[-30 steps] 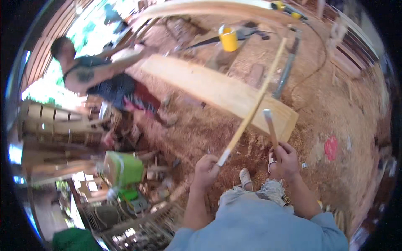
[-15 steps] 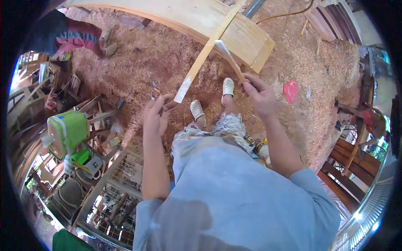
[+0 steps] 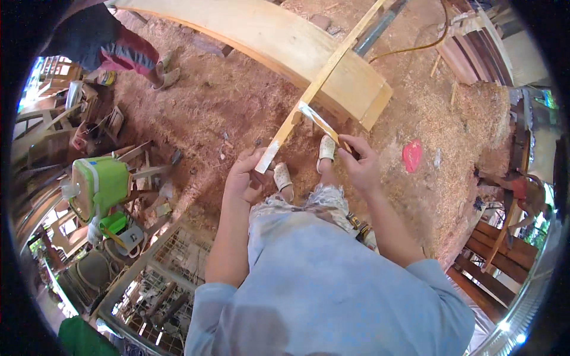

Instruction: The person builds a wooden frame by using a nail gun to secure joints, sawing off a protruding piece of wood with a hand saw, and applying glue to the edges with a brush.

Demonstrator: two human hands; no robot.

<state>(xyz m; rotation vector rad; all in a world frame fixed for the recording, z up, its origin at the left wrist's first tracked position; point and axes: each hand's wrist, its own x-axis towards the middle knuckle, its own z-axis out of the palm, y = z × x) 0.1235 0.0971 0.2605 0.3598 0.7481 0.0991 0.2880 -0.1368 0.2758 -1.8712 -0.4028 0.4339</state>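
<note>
My left hand (image 3: 244, 173) is closed at the near end of a long, narrow wooden strip (image 3: 317, 83), its fingers at the edge beside a white-coated patch. The strip slants away to the upper right, crossing over a wide pale board (image 3: 255, 32). In my right hand (image 3: 361, 165) is a short flat stick (image 3: 323, 126), pinched at its near end. White paste covers much of the stick, and its far tip meets the strip's side beyond the white patch; whether it presses on it I cannot tell.
Wood shavings cover the brown ground. A pink-red piece (image 3: 412, 155) lies right of my hand. Left stand a green box (image 3: 101, 184) and a wire-mesh rack (image 3: 178, 255). One person's legs (image 3: 133, 56) are upper left; another person (image 3: 525, 193) is far right, near stacked planks (image 3: 493, 255).
The right hand has come nearer and left, bringing the stick's tip down to the strip's side. My left hand and the strip's near end have shifted slightly right and lower in view.
</note>
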